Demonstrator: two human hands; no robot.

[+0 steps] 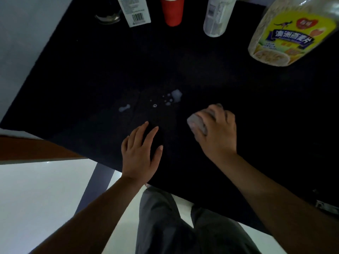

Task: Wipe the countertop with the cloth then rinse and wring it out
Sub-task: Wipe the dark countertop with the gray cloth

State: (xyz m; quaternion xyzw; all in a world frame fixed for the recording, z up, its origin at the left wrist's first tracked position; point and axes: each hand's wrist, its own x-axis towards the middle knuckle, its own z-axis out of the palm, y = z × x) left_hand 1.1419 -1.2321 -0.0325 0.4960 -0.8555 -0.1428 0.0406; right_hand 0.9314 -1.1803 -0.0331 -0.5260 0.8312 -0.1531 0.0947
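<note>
cloth (199,122) bunched under right hand (218,132) fingers (beside the spill (177,95))

Cloth (199,121): pale grey, bunched into a small wad, gripped in the right hand (217,133), pressed down on the countertop (91,79) near its front edge, right of centre. Only the wad's left end shows past the fingers. Countertop: flat, black, matte, dimly lit. White drops (176,94) and small puddles sit on it mid-surface, just left of and beyond the cloth, not touching it.
</note>
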